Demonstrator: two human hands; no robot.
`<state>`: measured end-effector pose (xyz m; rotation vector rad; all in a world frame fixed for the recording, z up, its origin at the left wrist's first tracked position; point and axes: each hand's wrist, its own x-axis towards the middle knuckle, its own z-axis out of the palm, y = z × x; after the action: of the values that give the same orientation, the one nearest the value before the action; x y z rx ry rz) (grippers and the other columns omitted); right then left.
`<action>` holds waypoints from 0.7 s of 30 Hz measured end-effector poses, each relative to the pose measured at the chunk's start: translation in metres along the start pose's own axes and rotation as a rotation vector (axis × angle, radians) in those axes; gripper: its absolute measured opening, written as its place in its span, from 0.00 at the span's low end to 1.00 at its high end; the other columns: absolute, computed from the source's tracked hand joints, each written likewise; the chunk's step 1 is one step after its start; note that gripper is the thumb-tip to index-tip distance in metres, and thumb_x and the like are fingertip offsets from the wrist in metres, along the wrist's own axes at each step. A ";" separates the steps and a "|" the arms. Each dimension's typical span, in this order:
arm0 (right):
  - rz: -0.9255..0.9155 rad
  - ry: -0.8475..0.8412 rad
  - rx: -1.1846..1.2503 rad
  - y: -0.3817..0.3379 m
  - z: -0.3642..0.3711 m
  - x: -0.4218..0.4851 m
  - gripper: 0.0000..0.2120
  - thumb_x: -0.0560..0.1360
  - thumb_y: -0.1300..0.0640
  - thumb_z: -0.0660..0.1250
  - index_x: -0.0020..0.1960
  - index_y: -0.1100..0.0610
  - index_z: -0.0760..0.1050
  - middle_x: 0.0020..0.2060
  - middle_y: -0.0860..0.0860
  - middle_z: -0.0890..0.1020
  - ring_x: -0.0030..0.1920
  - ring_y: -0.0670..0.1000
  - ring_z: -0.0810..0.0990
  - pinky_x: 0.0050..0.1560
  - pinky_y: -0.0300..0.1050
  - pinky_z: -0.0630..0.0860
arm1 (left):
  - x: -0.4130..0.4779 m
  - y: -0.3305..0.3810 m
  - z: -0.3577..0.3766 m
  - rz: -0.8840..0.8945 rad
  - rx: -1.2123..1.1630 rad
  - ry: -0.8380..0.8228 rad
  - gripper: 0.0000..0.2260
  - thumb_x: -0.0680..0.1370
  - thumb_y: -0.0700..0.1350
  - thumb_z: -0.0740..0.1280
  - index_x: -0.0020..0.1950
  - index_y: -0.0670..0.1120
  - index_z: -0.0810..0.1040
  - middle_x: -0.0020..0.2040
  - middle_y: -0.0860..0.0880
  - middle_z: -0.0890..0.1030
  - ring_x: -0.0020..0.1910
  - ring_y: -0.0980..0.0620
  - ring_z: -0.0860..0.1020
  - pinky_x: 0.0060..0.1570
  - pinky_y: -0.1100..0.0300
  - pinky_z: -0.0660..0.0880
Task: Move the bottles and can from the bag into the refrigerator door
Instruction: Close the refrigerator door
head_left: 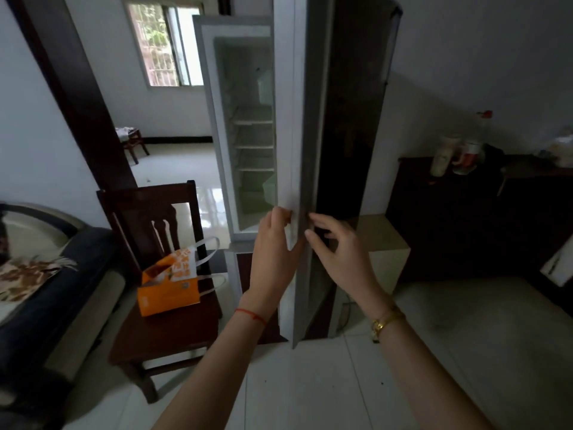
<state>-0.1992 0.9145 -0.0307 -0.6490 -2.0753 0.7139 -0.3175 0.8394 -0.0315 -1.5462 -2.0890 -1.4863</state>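
Note:
The refrigerator door [299, 125] stands edge-on to me, swung out from the open refrigerator [248, 135], whose white shelves look bare. My left hand [273, 246] grips the door's inner edge with its fingers curled around it. My right hand [336, 246] rests on the dark outer face, fingers spread and touching the edge. An orange paper bag [169, 285] with white handles sits on a dark wooden chair [161, 330] to the left. The bag's contents are hidden.
A sofa with a dark cushion [46, 290] lies at far left. A dark cabinet [465, 218] at right carries cups and jars. A low beige box [384, 243] stands behind the door. Pale tiled floor [310, 392] lies below my arms.

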 end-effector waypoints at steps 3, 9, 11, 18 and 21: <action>-0.046 -0.041 -0.038 -0.003 0.016 0.016 0.22 0.78 0.47 0.64 0.70 0.50 0.70 0.59 0.45 0.79 0.65 0.42 0.71 0.65 0.37 0.69 | 0.013 -0.015 -0.005 -0.077 0.042 0.062 0.13 0.74 0.41 0.71 0.53 0.46 0.70 0.51 0.54 0.73 0.51 0.55 0.74 0.47 0.64 0.72; -0.121 -0.142 -0.052 -0.006 0.051 0.051 0.26 0.78 0.48 0.64 0.74 0.50 0.65 0.62 0.45 0.76 0.69 0.44 0.66 0.69 0.41 0.65 | 0.046 -0.060 -0.019 -0.184 0.055 0.099 0.13 0.73 0.39 0.71 0.52 0.47 0.70 0.51 0.49 0.77 0.48 0.53 0.78 0.44 0.59 0.78; -0.136 -0.183 -0.052 -0.004 0.065 0.063 0.26 0.78 0.47 0.64 0.74 0.50 0.63 0.64 0.46 0.74 0.70 0.44 0.65 0.70 0.42 0.64 | 0.058 -0.076 -0.024 -0.211 0.077 0.108 0.13 0.72 0.37 0.71 0.52 0.46 0.70 0.51 0.48 0.78 0.46 0.51 0.79 0.42 0.60 0.77; -0.224 -0.200 -0.040 -0.001 0.114 0.111 0.27 0.78 0.49 0.64 0.75 0.52 0.62 0.72 0.49 0.65 0.74 0.47 0.61 0.73 0.49 0.64 | 0.105 -0.133 -0.038 -0.287 0.144 0.143 0.14 0.70 0.34 0.71 0.48 0.45 0.69 0.47 0.46 0.79 0.44 0.48 0.79 0.42 0.52 0.78; -0.264 -0.160 -0.114 0.003 0.132 0.139 0.30 0.78 0.50 0.64 0.77 0.51 0.58 0.77 0.48 0.56 0.77 0.49 0.53 0.76 0.49 0.58 | 0.125 -0.156 -0.041 -0.317 0.158 0.163 0.13 0.70 0.34 0.71 0.48 0.45 0.70 0.47 0.47 0.80 0.44 0.47 0.80 0.43 0.49 0.79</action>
<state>-0.3813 0.9746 -0.0236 -0.3781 -2.3076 0.5129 -0.5148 0.8919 -0.0302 -1.0394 -2.3666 -1.4401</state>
